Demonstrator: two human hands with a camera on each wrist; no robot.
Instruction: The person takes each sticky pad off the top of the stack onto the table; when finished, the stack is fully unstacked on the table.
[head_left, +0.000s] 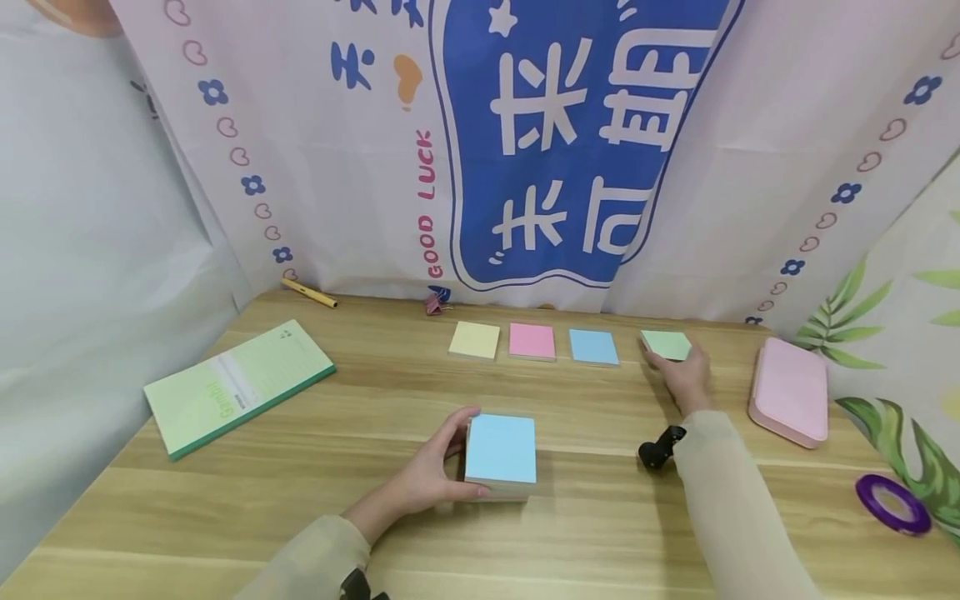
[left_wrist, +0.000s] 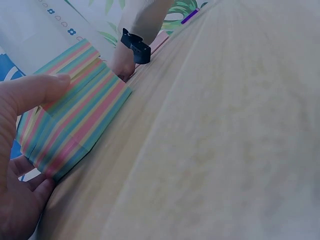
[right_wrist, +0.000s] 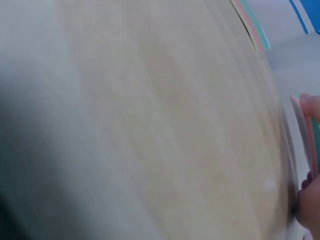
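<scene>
My left hand (head_left: 429,477) grips a thick stack of sticky notes (head_left: 501,450) at the middle of the table, thumb on the near side and fingers on the far side. Its top is light blue; in the left wrist view the stack's sides (left_wrist: 85,120) show pink, yellow, green and blue stripes. Farther off, my right hand (head_left: 690,379) pinches a thin green sticky note pad (head_left: 665,343) at the right end of a row. Left of it in that row lie a blue pad (head_left: 593,346), a pink pad (head_left: 532,341) and a pale yellow pad (head_left: 475,340).
A long green notepad (head_left: 238,385) lies at the left, with a yellow pen (head_left: 309,292) behind it. By the back edge sits a pink binder clip (head_left: 433,305). On the right are a pink case (head_left: 790,390) and a purple tape roll (head_left: 892,503). A printed cloth (head_left: 360,192) hangs behind.
</scene>
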